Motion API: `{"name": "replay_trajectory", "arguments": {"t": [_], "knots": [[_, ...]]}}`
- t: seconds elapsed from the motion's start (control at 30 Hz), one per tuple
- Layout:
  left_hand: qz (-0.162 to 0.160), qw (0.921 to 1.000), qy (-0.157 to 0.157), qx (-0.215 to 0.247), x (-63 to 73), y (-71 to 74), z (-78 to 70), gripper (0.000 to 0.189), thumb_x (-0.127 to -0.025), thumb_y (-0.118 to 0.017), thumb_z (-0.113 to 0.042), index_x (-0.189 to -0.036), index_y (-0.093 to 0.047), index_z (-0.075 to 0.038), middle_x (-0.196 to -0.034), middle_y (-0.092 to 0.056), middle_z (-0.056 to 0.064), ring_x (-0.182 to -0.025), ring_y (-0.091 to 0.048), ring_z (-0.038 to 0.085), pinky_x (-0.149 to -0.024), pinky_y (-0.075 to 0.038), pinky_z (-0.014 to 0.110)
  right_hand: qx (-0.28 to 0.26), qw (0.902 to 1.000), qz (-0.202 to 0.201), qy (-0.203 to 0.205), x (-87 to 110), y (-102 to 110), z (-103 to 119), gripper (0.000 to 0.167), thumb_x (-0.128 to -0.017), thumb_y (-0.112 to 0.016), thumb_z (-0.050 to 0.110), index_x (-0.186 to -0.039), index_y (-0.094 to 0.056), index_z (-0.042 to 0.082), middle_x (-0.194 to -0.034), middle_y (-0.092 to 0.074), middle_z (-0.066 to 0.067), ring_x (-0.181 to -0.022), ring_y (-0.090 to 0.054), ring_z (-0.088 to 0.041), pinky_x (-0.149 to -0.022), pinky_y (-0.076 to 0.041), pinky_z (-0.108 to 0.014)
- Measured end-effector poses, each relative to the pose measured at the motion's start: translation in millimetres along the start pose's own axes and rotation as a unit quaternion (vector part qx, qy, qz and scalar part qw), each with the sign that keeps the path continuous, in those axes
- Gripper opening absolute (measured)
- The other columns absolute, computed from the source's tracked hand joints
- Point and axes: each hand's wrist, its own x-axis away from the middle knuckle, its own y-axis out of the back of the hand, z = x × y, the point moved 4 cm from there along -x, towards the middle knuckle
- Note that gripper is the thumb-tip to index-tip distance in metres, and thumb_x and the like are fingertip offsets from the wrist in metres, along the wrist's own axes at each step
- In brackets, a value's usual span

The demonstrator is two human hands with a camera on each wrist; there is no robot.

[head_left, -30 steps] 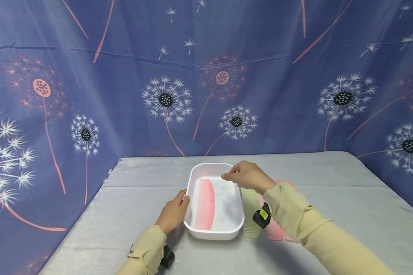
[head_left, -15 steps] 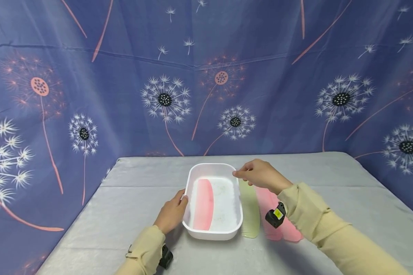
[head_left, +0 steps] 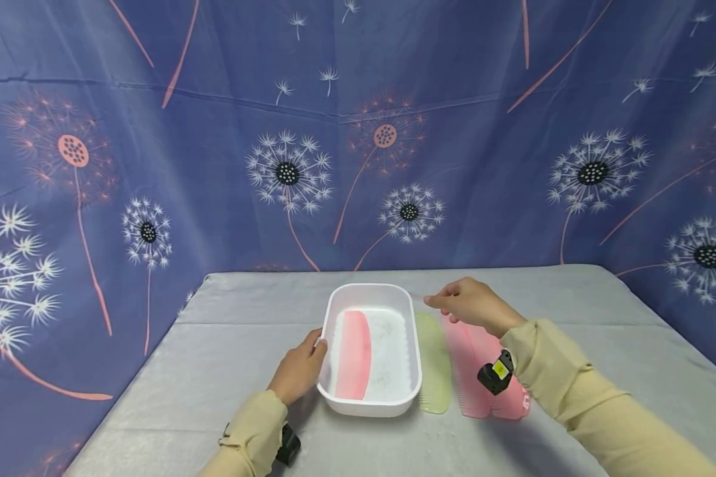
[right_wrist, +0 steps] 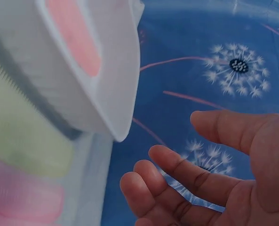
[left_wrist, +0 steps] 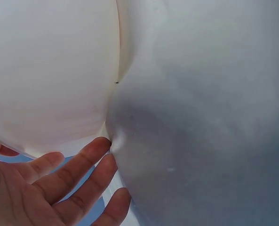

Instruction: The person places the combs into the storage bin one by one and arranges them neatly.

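Observation:
In the head view my left hand [head_left: 298, 371] rests at the left side of a white plastic tray [head_left: 372, 408], thumb at the rim and fingers along the outer wall. The left wrist view shows those fingertips [left_wrist: 98, 144] against the wall, low down near the cloth. Inside the tray a pink comb [head_left: 354, 358] lies lengthwise at the left. Beyond the tray's right rim my right hand [head_left: 474, 305] hovers over the far ends of the pink combs [head_left: 477, 391]. Its thumb and fingers stand apart with nothing between them in the right wrist view.
A green comb [head_left: 433, 368] lies along the tray's right side. The pink combs beside it overlap, partly covered by my right hand and wrist camera. Grey cloth [head_left: 244, 305] covers the table, and a blue dandelion-print curtain [head_left: 346, 165] hangs behind and at both sides.
My right hand has moved right, from over the tray's far right corner to above the pink combs, uncovering more of the green comb. The left hand and tray have stayed put.

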Motion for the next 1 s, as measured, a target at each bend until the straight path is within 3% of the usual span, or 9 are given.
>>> {"name": "replay_trajectory", "arguments": {"t": [0.33, 0.67, 1.0], "knots": [[0.000, 1.0000, 0.000, 0.000, 0.3, -1.0, -0.3, 0.045, -0.109, -0.040, -0.024, -0.149, -0.049, -0.005, -0.121, -0.068, 0.024, -0.111, -0.065, 0.042, -0.096, -0.048, 0.058, -0.005, 0.9994, 0.010, -0.034, -6.3, 4.4, -29.6, 0.054, -0.099, -0.062, 0.040, -0.127, -0.062, -0.006, -0.107, -0.068, -0.017, -0.103, -0.066, -0.035, -0.086, -0.051, -0.049], [-0.002, 1.0000, 0.000, 0.000, -0.2, -0.9, 1.0, 0.045, -0.109, -0.039, -0.024, -0.149, -0.048, -0.005, -0.121, -0.068, 0.024, -0.111, -0.065, 0.042, -0.097, -0.048, 0.058, -0.013, 0.9987, 0.015, -0.046, -5.7, 12.5, -50.5, 0.064, -0.101, -0.059, 0.039, -0.136, -0.050, -0.014, -0.116, -0.066, -0.025, -0.112, -0.064, -0.044, -0.093, -0.047, -0.059], [-0.004, 1.0000, 0.002, -0.001, -0.2, -0.9, 0.4, 0.045, -0.109, -0.039, -0.024, -0.149, -0.049, -0.005, -0.122, -0.068, 0.024, -0.112, -0.064, 0.043, -0.097, -0.047, 0.059, -0.012, 0.9978, 0.013, -0.064, -6.0, 20.0, -69.8, 0.064, -0.099, -0.061, 0.040, -0.132, -0.054, -0.015, -0.118, -0.064, -0.028, -0.111, -0.063, -0.045, -0.090, -0.048, -0.059]]}}
